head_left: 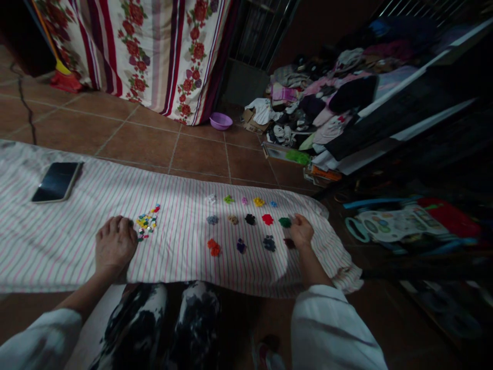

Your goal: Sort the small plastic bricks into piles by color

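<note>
My right hand (302, 230) is at the right end of the rows of small colour-sorted pieces. Its fingers are pinched together beside the dark green pile (285, 222), just above the dark brown pile (289, 243); anything between the fingertips is too small to make out. On the left, my left hand (116, 242) rests on the striped cloth (177, 226) with its fingers curled in. A mixed heap of small coloured pieces (146, 222) lies right beside it. What the left fingers may hold is hidden.
Other sorted piles include red (267, 219), black (250, 219), orange (213, 247), purple (241, 246) and yellow (259, 202). A phone (56, 182) lies at the cloth's left. Beyond are a purple basin (221, 121) and heaped clothes (319, 97) on the tiled floor.
</note>
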`<state>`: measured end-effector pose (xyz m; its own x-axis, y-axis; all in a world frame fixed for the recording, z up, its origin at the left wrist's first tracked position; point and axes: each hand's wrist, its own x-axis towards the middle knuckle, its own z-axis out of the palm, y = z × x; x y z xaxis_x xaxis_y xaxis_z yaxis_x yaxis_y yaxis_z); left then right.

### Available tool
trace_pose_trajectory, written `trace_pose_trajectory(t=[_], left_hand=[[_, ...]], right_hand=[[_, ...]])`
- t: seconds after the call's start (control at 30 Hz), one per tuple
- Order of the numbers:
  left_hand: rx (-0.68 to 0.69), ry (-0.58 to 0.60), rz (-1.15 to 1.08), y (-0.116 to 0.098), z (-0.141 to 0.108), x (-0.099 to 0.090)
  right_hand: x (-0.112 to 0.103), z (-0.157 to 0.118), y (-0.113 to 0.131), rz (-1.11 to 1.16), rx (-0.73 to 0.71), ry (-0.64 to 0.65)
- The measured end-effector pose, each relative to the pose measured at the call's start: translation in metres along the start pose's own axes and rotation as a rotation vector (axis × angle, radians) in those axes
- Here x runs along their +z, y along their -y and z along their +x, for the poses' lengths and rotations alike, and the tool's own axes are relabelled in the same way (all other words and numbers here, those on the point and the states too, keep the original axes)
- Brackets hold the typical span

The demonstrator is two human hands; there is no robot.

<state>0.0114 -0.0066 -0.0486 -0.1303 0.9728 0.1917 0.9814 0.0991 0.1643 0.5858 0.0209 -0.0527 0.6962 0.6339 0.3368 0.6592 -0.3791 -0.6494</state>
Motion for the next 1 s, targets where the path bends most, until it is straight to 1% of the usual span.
trace_pose_trajectory(t=[0.1,0.17,0.23,0.37,0.47,0.6,0.7,0.77,0.83,0.9,1.0], left_hand=[[0.016,-0.029,0.014,0.003,0.001,0.003],[0.027,-0.044,0.02,0.004,0.001,0.005],[0.03,-0.047,0.016,0.005,0.001,0.006],[0.013,-0.027,0.001,0.005,0.001,0.007],[0.001,-0.019,-0.004,0.005,0.001,0.008],[0.01,-0.042,-0.017,0.006,0.0,0.01],[0.024,-0.051,-0.016,0.007,0.0,0.011],[0.021,-0.04,-0.022,0.006,0.001,0.01],[0.017,-0.029,-0.035,0.005,0.001,0.009],[0.017,-0.034,-0.04,0.005,0.001,0.009],[0.022,-0.048,-0.023,0.006,0.001,0.011]], right_hand=[[0.006,-0.004,0.022,0.047,-0.01,0.005],[0.012,-0.014,0.04,0.096,-0.056,0.027],[0.022,-0.029,0.06,0.149,-0.099,0.085],[0.051,-0.071,0.103,0.26,-0.19,0.218],[0.074,-0.107,0.135,0.32,-0.339,0.31],[0.101,-0.153,0.173,0.387,-0.527,0.458],[0.119,-0.187,0.197,0.386,-0.625,0.596],[0.131,-0.207,0.211,0.369,-0.672,0.686],[0.141,-0.224,0.224,0.35,-0.702,0.749],[0.15,-0.235,0.236,0.314,-0.719,0.792],[0.159,-0.242,0.252,0.239,-0.734,0.835]])
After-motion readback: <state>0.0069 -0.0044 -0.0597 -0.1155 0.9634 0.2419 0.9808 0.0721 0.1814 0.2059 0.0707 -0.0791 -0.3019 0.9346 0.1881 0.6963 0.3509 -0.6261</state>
